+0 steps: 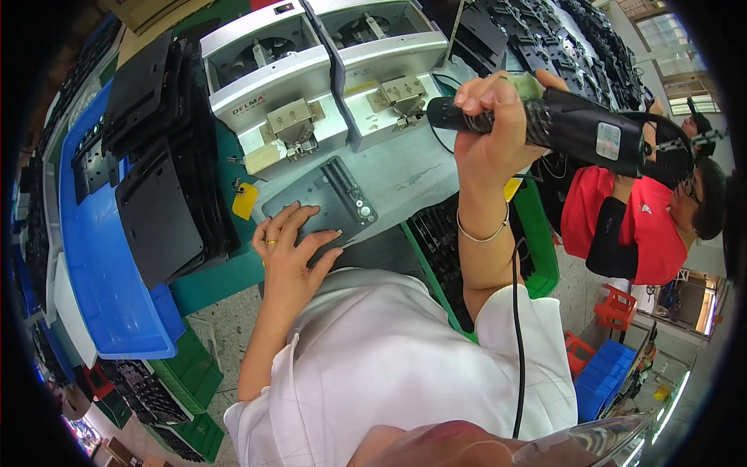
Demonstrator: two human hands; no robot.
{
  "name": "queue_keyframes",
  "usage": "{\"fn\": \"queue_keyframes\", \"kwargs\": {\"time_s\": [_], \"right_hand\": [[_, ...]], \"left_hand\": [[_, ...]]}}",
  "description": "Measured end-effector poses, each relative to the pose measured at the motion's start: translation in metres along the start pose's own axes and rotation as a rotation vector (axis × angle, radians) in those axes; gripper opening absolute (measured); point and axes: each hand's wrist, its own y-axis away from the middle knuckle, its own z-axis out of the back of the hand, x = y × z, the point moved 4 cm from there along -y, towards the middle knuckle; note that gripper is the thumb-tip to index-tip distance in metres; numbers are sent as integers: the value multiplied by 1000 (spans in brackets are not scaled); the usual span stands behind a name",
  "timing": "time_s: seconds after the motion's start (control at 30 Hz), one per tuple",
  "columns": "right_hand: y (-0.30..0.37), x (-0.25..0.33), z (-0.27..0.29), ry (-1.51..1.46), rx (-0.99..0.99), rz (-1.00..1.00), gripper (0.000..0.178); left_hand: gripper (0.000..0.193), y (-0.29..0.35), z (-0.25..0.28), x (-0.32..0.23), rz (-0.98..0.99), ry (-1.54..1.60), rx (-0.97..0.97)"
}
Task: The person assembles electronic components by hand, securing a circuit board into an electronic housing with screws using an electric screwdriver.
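From here the plate (330, 204) looks stiff, light, slick, best taken by its edges; the left hand (292, 243) lies spread on it, the right hand (498, 117) grips a hefty-looking tool (574, 128).

blue tray (117, 288), left | green crate (189, 372), lower left | red stool (617, 310), right | person in red (655, 247), right

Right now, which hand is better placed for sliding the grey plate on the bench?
Probably the left hand: it touches the grey plate, while the right hand is raised, gripping a black handheld tool.
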Motion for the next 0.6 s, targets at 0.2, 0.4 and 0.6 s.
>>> {"fn": "queue_keyframes", "kwargs": {"time_s": [0.2, 0.4, 0.6], "right_hand": [[2, -7, -2, -14, 61, -42, 43], [0, -6, -5, 15, 71, -44, 41], [4, -4, -8, 24, 96, -15, 41]], "left_hand": [[24, 0, -1, 0, -11, -5, 2], [25, -1, 0, 1, -11, -12, 3], [24, 0, -1, 3, -17, -7, 0]]}}
